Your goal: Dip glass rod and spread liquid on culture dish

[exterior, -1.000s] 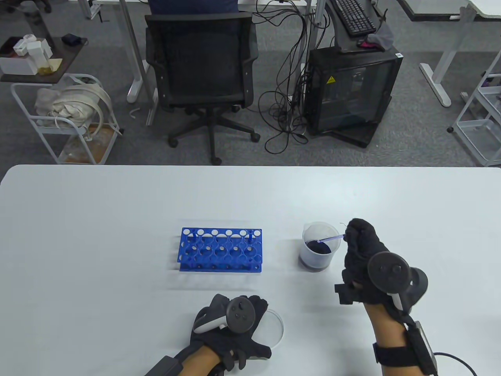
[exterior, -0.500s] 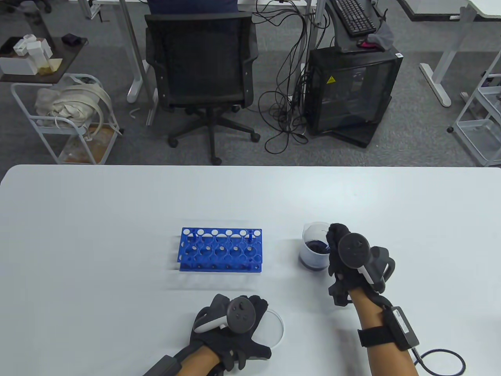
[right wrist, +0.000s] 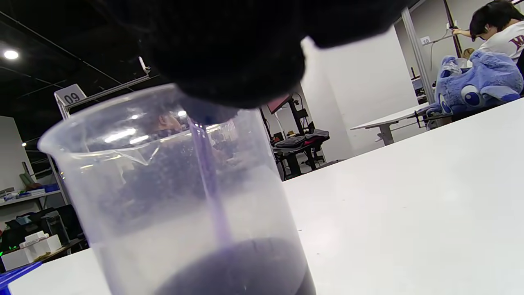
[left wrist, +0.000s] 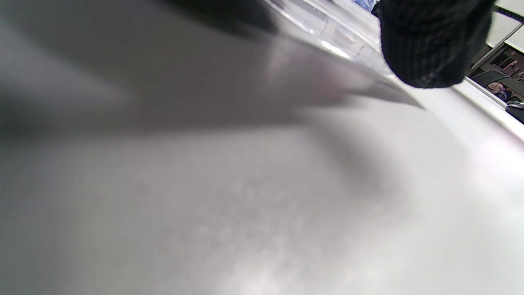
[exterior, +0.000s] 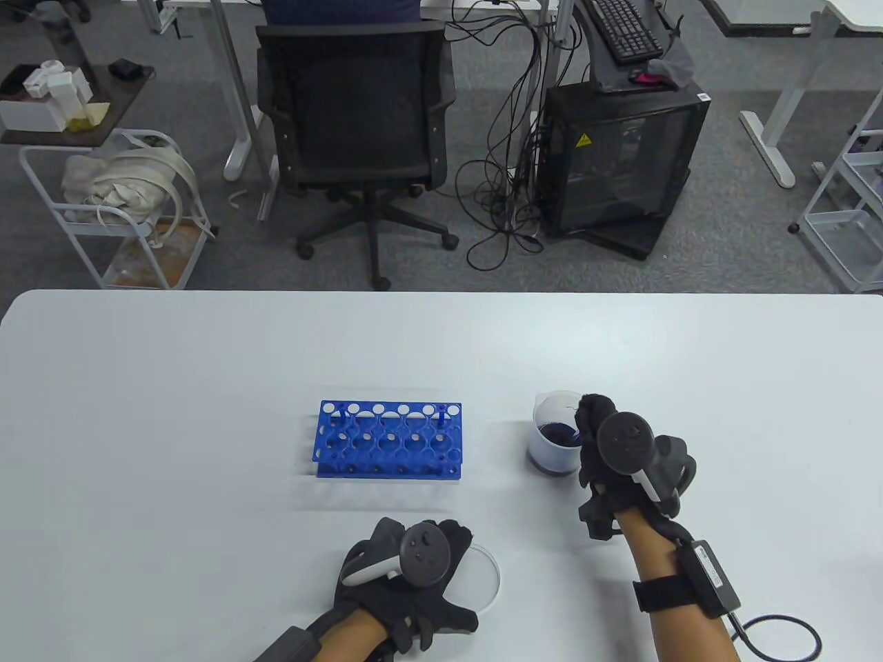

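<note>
Since a second ago my right hand [exterior: 624,458] has dropped from a raised tilt to sit right over the plastic beaker [exterior: 554,441], swinging the glass rod [right wrist: 209,184] from a shallow slant to nearly upright, its tip now sunk in the dark purple liquid [right wrist: 245,268]; over the last half second nothing has shifted, so I judge the dip is done and the carry to the dish comes next. My right fingers are closed on the rod's top end. My left hand [exterior: 407,583] lies on the near edge of the culture dish [exterior: 486,576], steadying it on the table [exterior: 172,414]; whether those fingers grip the rim I cannot tell. The blue test-tube rack [exterior: 388,439] stands apart to the left. The only writing I can read is a "09" sign [right wrist: 70,96] behind the beaker
</note>
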### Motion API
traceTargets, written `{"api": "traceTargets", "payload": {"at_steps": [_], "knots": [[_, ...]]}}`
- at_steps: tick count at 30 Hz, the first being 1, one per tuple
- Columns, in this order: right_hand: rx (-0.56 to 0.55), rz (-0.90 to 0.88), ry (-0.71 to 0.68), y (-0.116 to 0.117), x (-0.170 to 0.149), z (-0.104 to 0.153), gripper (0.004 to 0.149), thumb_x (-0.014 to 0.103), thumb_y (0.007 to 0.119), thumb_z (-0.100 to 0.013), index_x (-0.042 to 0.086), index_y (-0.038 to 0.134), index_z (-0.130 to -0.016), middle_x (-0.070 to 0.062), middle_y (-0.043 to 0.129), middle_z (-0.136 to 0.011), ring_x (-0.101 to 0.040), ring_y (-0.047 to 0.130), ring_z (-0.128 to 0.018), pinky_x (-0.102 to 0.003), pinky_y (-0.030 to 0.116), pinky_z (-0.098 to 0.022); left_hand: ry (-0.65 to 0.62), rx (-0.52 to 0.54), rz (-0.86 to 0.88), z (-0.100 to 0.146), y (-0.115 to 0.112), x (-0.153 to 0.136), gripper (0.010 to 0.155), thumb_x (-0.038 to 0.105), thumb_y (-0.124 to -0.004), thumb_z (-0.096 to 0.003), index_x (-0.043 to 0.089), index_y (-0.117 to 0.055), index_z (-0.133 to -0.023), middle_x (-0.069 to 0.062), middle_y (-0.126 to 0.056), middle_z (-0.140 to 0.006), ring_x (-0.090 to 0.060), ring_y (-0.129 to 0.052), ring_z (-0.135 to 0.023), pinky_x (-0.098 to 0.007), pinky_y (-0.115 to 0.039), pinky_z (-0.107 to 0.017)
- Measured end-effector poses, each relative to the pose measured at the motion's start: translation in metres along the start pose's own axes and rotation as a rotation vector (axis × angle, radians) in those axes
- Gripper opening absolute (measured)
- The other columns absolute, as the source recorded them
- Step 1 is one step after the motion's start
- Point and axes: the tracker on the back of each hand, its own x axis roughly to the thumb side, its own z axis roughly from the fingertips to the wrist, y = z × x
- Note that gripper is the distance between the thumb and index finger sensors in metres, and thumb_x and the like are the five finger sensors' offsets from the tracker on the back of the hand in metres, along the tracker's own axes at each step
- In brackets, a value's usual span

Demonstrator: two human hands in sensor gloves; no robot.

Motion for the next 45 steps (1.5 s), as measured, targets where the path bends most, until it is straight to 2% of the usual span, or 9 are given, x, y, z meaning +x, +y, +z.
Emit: {"api": "traceTargets", "payload": {"at_steps": [7,10,14,18,25,30,37,41,45], "knots": [[-0.137,-0.095,-0.023,-0.025,0.0,0.007,0.038,0.043,0.063,-0.05,0.03,0.057,-0.085,0.008,0.088,-0.076,-0.008,0.097,-0.023,-0.031,0.084,-0.019,0.0,-0.001,-0.001,0.0,0.0,0.0,0.111,0.068,-0.08,-0.0478,0.026,-0.004,-0.116,-0.003,0.0,-0.124,-0.033,-0.002,-0.107,-0.071,-0.002,-0.071],[-0.089,-0.006,-0.056,-0.015,0.001,0.008,0.038,0.042,0.064,-0.049,0.029,0.059,-0.085,0.007,0.089,-0.075,-0.009,0.097,-0.022,-0.032,0.084,-0.018,0.001,-0.001,0.0,0.0,0.0,0.0,0.111,0.068,-0.08,-0.0477,0.026,-0.004,-0.116,-0.002,0.0,-0.124,-0.033,-0.002,-0.107,-0.071,-0.002,-0.071],[-0.126,-0.078,-0.061,-0.015,0.002,0.012,0.038,0.043,0.063,-0.05,0.03,0.058,-0.085,0.008,0.088,-0.076,-0.009,0.097,-0.023,-0.032,0.084,-0.019,0.0,-0.001,-0.001,-0.001,0.0,-0.001,0.111,0.068,-0.08,-0.0477,0.026,-0.004,-0.116,-0.003,0.0,-0.124,-0.033,-0.002,-0.107,-0.071,-0.002,-0.071],[-0.134,0.015,-0.099,-0.014,0.004,0.013,0.038,0.043,0.063,-0.049,0.031,0.058,-0.085,0.009,0.088,-0.076,-0.008,0.097,-0.024,-0.032,0.084,-0.019,0.002,-0.004,-0.001,0.0,0.0,0.0,0.11,0.069,-0.079,-0.0481,0.026,-0.004,-0.116,-0.002,0.001,-0.124,-0.032,-0.002,-0.107,-0.07,-0.002,-0.071],[-0.311,-0.22,-0.154,-0.066,0.005,0.036,0.038,0.042,0.063,-0.049,0.028,0.058,-0.085,0.007,0.088,-0.075,-0.009,0.097,-0.021,-0.032,0.083,-0.016,0.004,-0.004,0.0,0.0,0.0,-0.001,0.11,0.069,-0.079,-0.0481,0.027,-0.004,-0.116,-0.002,0.0,-0.124,-0.032,-0.002,-0.107,-0.07,-0.002,-0.072],[-0.238,-0.439,-0.26,-0.088,0.021,0.079,0.038,0.041,0.064,-0.049,0.026,0.061,-0.083,0.005,0.09,-0.072,-0.01,0.097,-0.019,-0.032,0.083,-0.014,0.002,-0.004,0.001,0.0,0.0,-0.001,0.11,0.068,-0.079,-0.0479,0.027,-0.004,-0.116,-0.002,0.0,-0.124,-0.033,-0.002,-0.107,-0.07,-0.002,-0.071],[-0.036,-0.407,-0.432,-0.04,0.052,0.144,0.038,0.041,0.065,-0.048,0.025,0.062,-0.083,0.005,0.092,-0.07,-0.01,0.097,-0.018,-0.032,0.083,-0.014,0.003,-0.012,0.01,-0.001,0.0,-0.001,0.11,0.068,-0.08,-0.0478,0.027,-0.003,-0.116,-0.002,0.001,-0.124,-0.032,-0.001,-0.107,-0.07,-0.001,-0.07],[0.022,-0.329,-0.488,-0.012,0.059,0.155,0.039,0.041,0.065,-0.048,0.026,0.061,-0.083,0.005,0.091,-0.071,-0.01,0.098,-0.019,-0.033,0.083,-0.014,0.005,-0.013,0.013,-0.001,0.0,-0.002,0.111,0.068,-0.08,-0.0472,0.027,-0.003,-0.116,-0.002,0.001,-0.124,-0.031,-0.001,-0.107,-0.069,-0.001,-0.07],[0.055,-0.312,-0.498,-0.001,0.064,0.157,0.039,0.042,0.065,-0.048,0.026,0.061,-0.084,0.005,0.091,-0.072,-0.01,0.098,-0.019,-0.033,0.083,-0.015,0.006,-0.014,0.011,-0.001,0.0,-0.002,0.111,0.068,-0.08,-0.0471,0.028,-0.003,-0.116,-0.001,0.001,-0.124,-0.031,-0.001,-0.107,-0.069,-0.001,-0.07]]}}
